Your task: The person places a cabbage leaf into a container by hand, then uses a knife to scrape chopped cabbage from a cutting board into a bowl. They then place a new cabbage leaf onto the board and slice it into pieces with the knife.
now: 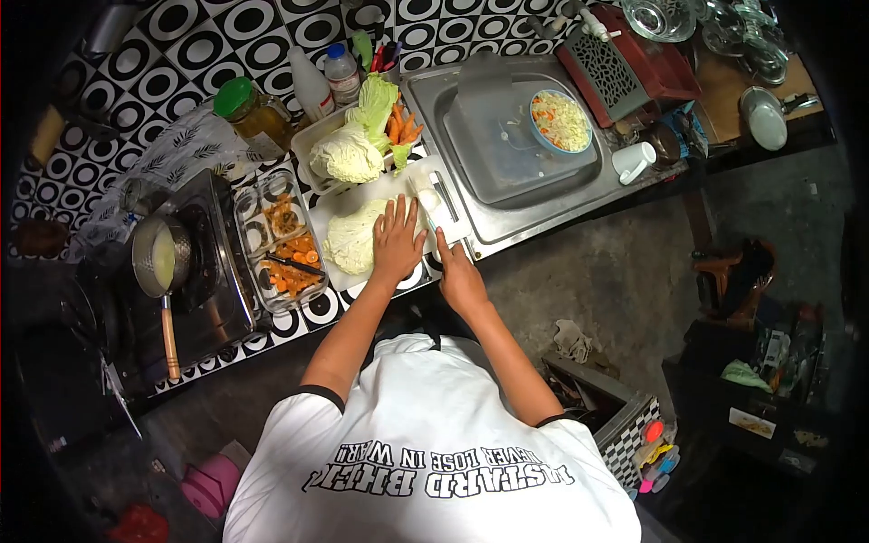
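My left hand [396, 242] lies flat with its fingers apart on a pale cabbage piece [351, 237] on the white cutting board [342, 279]. Beside it, my right hand [462, 279] is closed around a knife [433, 226], its index finger stretched forward along it. The knife's handle is mostly hidden in my fist. Another cabbage [346, 156] sits in a clear container just behind the board, with loose green leaves [375, 110] and several carrots [402, 125] next to it.
Left of the board are a divided tray [262, 291] with carrot peelings and a peeler, then a stove with a saucepan [163, 258]. On the right, a bowl of shredded vegetables [561, 122] rests on a grey plastic tub in the sink [489, 231]. A white mug [634, 163] stands beyond.
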{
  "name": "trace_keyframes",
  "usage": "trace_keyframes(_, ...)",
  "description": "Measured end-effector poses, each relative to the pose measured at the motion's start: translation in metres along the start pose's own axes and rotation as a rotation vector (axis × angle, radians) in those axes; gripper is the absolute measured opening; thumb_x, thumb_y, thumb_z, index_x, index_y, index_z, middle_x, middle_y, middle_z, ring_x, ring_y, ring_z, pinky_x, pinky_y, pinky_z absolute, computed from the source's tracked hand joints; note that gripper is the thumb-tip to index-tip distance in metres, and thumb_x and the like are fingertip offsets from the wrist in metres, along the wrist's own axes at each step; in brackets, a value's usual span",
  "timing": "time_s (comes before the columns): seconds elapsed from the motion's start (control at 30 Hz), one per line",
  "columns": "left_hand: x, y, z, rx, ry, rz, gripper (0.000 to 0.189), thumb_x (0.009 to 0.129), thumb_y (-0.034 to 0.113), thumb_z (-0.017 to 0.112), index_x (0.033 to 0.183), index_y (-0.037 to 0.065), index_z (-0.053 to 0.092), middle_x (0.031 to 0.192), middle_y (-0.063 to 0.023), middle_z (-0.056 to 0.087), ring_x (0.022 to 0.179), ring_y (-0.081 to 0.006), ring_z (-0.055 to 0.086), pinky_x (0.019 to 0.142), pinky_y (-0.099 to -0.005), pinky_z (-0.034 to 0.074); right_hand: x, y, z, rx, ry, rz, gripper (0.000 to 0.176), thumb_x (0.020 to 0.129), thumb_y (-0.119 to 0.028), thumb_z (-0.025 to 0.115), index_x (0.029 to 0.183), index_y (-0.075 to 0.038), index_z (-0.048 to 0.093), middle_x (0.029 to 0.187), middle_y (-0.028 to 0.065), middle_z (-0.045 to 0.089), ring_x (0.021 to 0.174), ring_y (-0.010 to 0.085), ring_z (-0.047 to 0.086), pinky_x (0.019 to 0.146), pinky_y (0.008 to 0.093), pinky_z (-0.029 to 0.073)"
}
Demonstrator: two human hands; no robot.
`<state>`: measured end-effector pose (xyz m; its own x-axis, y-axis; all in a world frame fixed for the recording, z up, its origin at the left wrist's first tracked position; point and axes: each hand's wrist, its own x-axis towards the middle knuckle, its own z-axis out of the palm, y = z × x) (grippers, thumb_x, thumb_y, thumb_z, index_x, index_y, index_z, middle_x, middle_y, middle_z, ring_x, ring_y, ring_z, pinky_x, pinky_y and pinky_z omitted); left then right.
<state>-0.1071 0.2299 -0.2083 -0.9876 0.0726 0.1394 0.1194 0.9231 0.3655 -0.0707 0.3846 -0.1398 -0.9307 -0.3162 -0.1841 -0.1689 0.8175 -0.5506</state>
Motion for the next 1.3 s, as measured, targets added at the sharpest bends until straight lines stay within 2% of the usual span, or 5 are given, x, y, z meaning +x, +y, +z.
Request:
trace_keyframes(0.23, -0.001, -0.001, 0.002, 0.056, 0.029, 0.014, 0.061, 0.093, 0.037, 0.049, 0.146, 0.009, 0.037, 0.152, -0.0176, 0.03, 0.14, -0.0352, 0.027, 0.111, -0.0506, 0.023, -0.003, 0.0, -0.001, -0.024, 0.026, -0.029, 0.076, 0.08, 0.005, 0.05, 0.15, -0.014, 0.027, 0.108, 0.0256, 0.051, 0.088, 0.044, 0.06, 0.077, 0.0485, 0.051)
trace_keyframes(0.4, 0.001, -0.001, 0.0, 0.096, -0.003, 0.009, 0.063, 0.094, 0.041, 0.046, 0.147, 0.011, 0.035, 0.155, -0.0157, 0.026, 0.144, -0.0343, 0.019, 0.115, -0.0514, 0.014, 0.0, 0.001, -0.004, -0.06, 0.019, -0.047, 0.076, 0.08, 0.005, 0.049, 0.15, -0.014, 0.027, 0.108, 0.0252, 0.052, 0.089, 0.0432, 0.06, 0.077, 0.0477, 0.051)
trace_keyframes(0.77, 0.001, 0.0, 0.002, 0.124, -0.015, 0.008, 0.063, 0.096, 0.044, 0.041, 0.149, 0.012, 0.032, 0.156, -0.0146, 0.023, 0.145, -0.0337, 0.017, 0.116, -0.0512, 0.011, 0.005, 0.008, -0.009, -0.11, -0.027, -0.087, 0.074, 0.079, 0.003, 0.049, 0.149, -0.006, 0.027, 0.104, 0.0298, 0.056, 0.081, 0.0437, 0.063, 0.073, 0.0457, 0.053)
trace_keyframes(0.87, 0.001, -0.001, 0.004, 0.133, -0.018, 0.007, 0.062, 0.096, 0.044, 0.041, 0.149, 0.013, 0.032, 0.156, -0.0145, 0.023, 0.145, -0.0339, 0.017, 0.116, -0.0512, 0.011, 0.006, 0.012, -0.008, -0.082, -0.104, -0.034, 0.095, 0.07, 0.004, 0.061, 0.153, -0.013, 0.017, 0.105, 0.0248, 0.055, 0.091, 0.0441, 0.059, 0.079, 0.0457, 0.051)
trace_keyframes(1.3, 0.002, -0.001, 0.003, 0.095, -0.02, 0.011, 0.061, 0.096, 0.04, 0.042, 0.149, 0.011, 0.032, 0.156, -0.016, 0.023, 0.144, -0.0355, 0.018, 0.115, -0.0526, 0.012, -0.001, 0.016, -0.013, -0.08, -0.12, -0.026, 0.085, 0.076, 0.008, 0.049, 0.152, -0.013, 0.019, 0.106, 0.0258, 0.055, 0.092, 0.0448, 0.059, 0.08, 0.0474, 0.051)
